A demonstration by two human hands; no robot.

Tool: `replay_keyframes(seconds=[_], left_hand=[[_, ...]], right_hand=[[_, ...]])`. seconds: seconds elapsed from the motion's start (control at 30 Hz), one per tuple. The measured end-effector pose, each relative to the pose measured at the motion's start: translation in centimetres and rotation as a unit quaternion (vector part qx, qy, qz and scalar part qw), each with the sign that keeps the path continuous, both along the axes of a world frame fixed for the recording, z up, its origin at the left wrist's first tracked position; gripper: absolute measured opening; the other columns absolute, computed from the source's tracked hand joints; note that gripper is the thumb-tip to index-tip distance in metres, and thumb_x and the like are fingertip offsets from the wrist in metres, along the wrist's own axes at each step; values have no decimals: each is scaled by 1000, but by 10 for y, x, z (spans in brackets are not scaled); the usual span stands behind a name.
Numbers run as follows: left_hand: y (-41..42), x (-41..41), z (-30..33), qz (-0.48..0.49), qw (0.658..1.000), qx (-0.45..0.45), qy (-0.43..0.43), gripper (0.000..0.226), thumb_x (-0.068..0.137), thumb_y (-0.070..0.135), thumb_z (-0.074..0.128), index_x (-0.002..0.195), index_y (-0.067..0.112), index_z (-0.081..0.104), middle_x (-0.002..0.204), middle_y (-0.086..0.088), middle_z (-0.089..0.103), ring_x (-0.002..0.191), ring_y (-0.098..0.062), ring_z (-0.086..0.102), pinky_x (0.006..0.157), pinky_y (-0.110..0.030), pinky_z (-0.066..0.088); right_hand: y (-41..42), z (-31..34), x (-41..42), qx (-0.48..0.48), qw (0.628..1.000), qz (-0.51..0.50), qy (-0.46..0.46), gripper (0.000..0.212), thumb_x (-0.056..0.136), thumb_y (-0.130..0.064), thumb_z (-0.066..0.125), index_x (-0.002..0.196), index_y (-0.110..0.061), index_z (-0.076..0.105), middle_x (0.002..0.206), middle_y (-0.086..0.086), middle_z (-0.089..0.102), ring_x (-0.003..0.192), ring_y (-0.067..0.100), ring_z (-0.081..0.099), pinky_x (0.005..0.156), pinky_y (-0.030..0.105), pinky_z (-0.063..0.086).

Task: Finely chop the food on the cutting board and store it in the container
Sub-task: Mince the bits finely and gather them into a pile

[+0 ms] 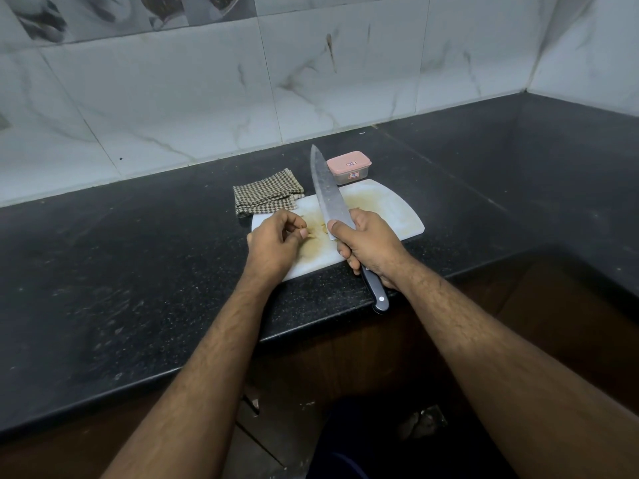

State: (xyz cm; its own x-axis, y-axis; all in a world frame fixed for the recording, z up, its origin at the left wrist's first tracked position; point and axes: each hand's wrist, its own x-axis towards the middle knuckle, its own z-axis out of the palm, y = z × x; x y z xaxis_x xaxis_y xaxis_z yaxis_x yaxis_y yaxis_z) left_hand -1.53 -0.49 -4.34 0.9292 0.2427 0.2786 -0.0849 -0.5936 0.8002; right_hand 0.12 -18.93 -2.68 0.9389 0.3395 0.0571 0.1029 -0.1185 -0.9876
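- Food: pale yellowish thin pieces (316, 233) lie on the white plastic cutting board (390, 209), between the two hands, near the board's left half; the pieces are small and partly hidden, so their kind cannot be told.
- The board carries yellowish stains across its middle and rests on the black speckled stone counter (138, 271), close to the counter's front edge.
- The small container with a pink lid and clear walls (349, 167) stands just behind the board's far edge, lid on. It bears a small red-and-white label on the lid and another on the front wall; the writing is too small to read.
- The right hand (370, 247) is wrapped round the black riveted handle of the large steel chef's knife (328, 191), thumb pressed on the blade's side; the blade points away and up, above the board.
- The left hand (276, 240) rests over the board's left end with fingers curled, fingertips at the food; whether it pinches a piece cannot be told.
- A folded brown-and-white checked cloth (266, 197) lies at the board's far left corner, touching it.
- A grey-veined white tiled wall (207, 98) rises behind the counter.
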Motion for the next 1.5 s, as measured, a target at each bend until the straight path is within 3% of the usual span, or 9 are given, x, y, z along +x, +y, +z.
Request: replay_keyframes(seconds=[0.27, 0.33, 0.5, 0.7, 0.9, 1.07, 1.23, 1.4, 1.5], left_hand=[[-1, -1, 1, 3, 1000, -20, -16, 6, 92, 15, 75, 93, 19, 72, 86, 2, 75, 80, -11, 68, 71, -12, 51], [0, -1, 1, 1, 999, -25, -26, 6, 92, 16, 76, 95, 21, 75, 87, 5, 76, 83, -13, 71, 74, -19, 55], [-1, -5, 3, 10, 998, -10, -64, 14, 95, 17, 73, 106, 19, 80, 100, 12, 76, 92, 0, 69, 81, -17, 52], [3, -9, 0, 31, 993, 54, -102, 14, 91, 21, 77, 103, 23, 81, 92, 16, 64, 96, -14, 59, 79, -29, 45], [1, -9, -3, 31, 998, 14, -53, 20, 86, 17, 83, 105, 21, 81, 89, 9, 74, 69, -1, 59, 64, -12, 46], [1, -8, -2, 36, 998, 12, -46, 22, 92, 10, 75, 112, 16, 79, 95, 10, 76, 79, -2, 67, 70, -4, 48], [0, -10, 0, 28, 997, 39, -53, 22, 90, 19, 79, 112, 21, 78, 98, 10, 73, 80, -4, 63, 81, -29, 58], [1, -3, -4, 4, 997, 83, -9, 17, 79, 43, 86, 94, 40, 80, 98, 12, 60, 102, -11, 56, 100, -49, 44], [-2, 2, -2, 23, 991, 129, 7, 6, 86, 42, 79, 90, 38, 78, 96, 12, 58, 102, -11, 53, 100, -45, 32]], right_hand=[[0, 1, -1, 1, 1000, 0, -2, 11, 101, -29, 55, 96, -20, 60, 57, 1, 55, 37, 12, 40, 39, 24, 37], [0, 1, 0, 1, 1000, 0, -1, 12, 101, -29, 55, 97, -19, 60, 57, 1, 55, 37, 12, 40, 39, 24, 38], [-1, 0, 0, 5, 1000, -2, 2, 15, 101, -30, 56, 100, -16, 60, 57, 1, 55, 38, 12, 40, 40, 25, 38], [-1, -1, 0, 7, 1000, -5, 2, 16, 101, -30, 56, 102, -15, 61, 57, 0, 55, 38, 13, 41, 40, 25, 38], [-2, 0, 0, 1, 1000, -3, -5, 13, 101, -30, 55, 100, -18, 60, 57, 0, 56, 39, 13, 42, 40, 25, 38], [-2, 0, 0, 3, 1000, -2, -3, 14, 101, -29, 56, 101, -16, 61, 58, 1, 56, 39, 13, 42, 40, 25, 38], [-2, -1, 0, 2, 1000, -5, -4, 15, 101, -30, 56, 101, -16, 61, 58, 2, 57, 39, 13, 42, 40, 25, 38], [-2, -1, 0, 4, 1000, -13, 0, 16, 101, -30, 56, 103, -15, 61, 58, 1, 57, 38, 13, 42, 40, 25, 38], [-2, 1, 0, 0, 1000, -11, -2, 16, 101, -30, 55, 101, -15, 60, 58, 2, 57, 38, 13, 42, 40, 25, 38]])
